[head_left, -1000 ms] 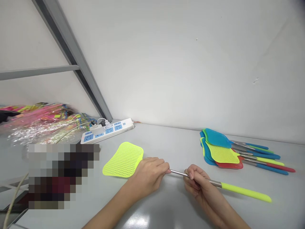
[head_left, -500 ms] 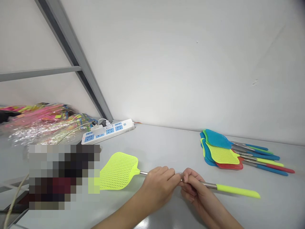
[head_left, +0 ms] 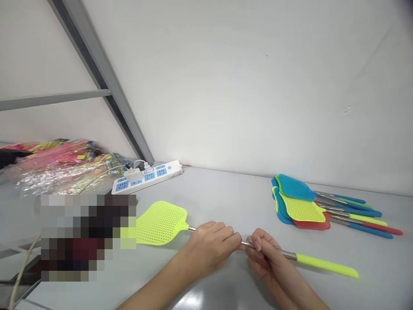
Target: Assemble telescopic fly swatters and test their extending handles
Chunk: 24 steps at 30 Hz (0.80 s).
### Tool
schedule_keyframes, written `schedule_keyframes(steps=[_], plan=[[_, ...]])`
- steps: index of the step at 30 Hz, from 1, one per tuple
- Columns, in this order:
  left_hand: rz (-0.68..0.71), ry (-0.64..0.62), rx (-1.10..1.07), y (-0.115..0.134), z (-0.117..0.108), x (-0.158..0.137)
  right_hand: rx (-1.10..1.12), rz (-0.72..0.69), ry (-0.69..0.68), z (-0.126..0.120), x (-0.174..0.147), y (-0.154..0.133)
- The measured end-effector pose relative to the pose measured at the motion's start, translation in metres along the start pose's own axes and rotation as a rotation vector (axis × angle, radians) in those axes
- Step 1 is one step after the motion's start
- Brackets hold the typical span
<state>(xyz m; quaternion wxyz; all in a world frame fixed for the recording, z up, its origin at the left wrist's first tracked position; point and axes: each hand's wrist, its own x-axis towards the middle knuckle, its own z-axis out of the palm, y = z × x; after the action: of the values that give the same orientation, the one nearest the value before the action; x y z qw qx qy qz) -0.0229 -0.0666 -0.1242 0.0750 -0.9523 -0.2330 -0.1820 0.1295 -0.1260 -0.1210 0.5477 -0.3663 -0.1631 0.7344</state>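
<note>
A yellow-green fly swatter with a perforated head and a metal rod lies across both of my hands, its head to the left and its yellow grip to the right. My left hand is closed around the thin rod a little behind the head. Closer to the grip, my right hand is wrapped round the thicker part of the rod. A short length of bare metal shows between the two hands. The swatter is held just above the table, slightly tilted down to the right.
A pile of fly swatters in blue, green, yellow and red lies at the right by the wall. A white power strip with plugs sits at the back left. Plastic-wrapped bundles lie at the far left, beside a grey metal frame.
My hands have moved slightly apart, so more metal rod shows between them. The yellow grip has shifted a little right and down.
</note>
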Motion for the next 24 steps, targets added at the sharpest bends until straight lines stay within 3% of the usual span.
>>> schedule_keyframes(steps=[9, 17, 24], plan=[[-0.065, 0.010, -0.041, -0.003, 0.000, 0.004, -0.054, -0.018, 0.041, -0.002, 0.007, -0.001], [-0.137, 0.062, -0.067, -0.003, -0.006, 0.003, -0.069, 0.069, -0.119, -0.009, 0.010, 0.003], [-0.200, -0.003, -0.113, -0.006, -0.004, 0.001, -0.189, 0.058, -0.037, -0.011, 0.016, 0.002]])
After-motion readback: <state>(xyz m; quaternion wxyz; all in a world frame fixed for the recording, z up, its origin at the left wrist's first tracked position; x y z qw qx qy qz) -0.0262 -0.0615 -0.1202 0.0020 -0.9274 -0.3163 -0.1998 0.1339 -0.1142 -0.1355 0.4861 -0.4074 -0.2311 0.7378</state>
